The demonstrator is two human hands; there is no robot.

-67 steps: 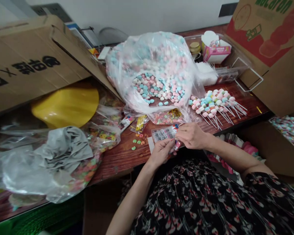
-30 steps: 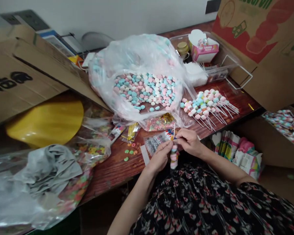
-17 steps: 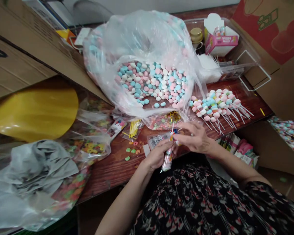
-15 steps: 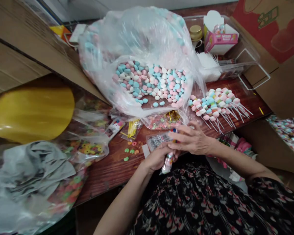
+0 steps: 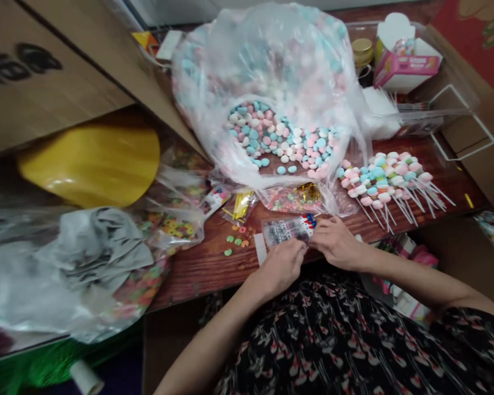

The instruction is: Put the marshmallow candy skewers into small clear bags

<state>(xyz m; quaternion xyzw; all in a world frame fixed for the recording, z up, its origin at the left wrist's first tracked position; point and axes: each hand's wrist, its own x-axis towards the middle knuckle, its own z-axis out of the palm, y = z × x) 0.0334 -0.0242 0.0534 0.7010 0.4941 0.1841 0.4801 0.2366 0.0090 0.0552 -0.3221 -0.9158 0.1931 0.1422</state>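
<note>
My left hand [image 5: 283, 265] is closed at the table's front edge, its fingertips pinched together. Close beside it, my right hand [image 5: 338, 241] has its fingers bent inward, almost meeting the left. What lies between the fingertips is hidden. Just behind both hands lies a clear printed packet [image 5: 288, 230] with a red and blue end, near the right fingers. A white strip [image 5: 260, 248] sticks out at its left. Marshmallow sticks [image 5: 389, 178] in pink, white and blue lie in a pile to the right of my right hand.
A large clear bag [image 5: 267, 66] of pastel marshmallows lies open at the back. Loose gummy rings [image 5: 239, 241] and yellow twist ties [image 5: 242, 204] are at left. A plastic tray [image 5: 456, 93] holds a pink box [image 5: 407, 68]. Cardboard boxes [image 5: 66, 71] flank the table.
The wrapped marshmallow stick seen under my left hand is out of sight now. My right hand has come down from above the left to beside it. The view has shifted left.
</note>
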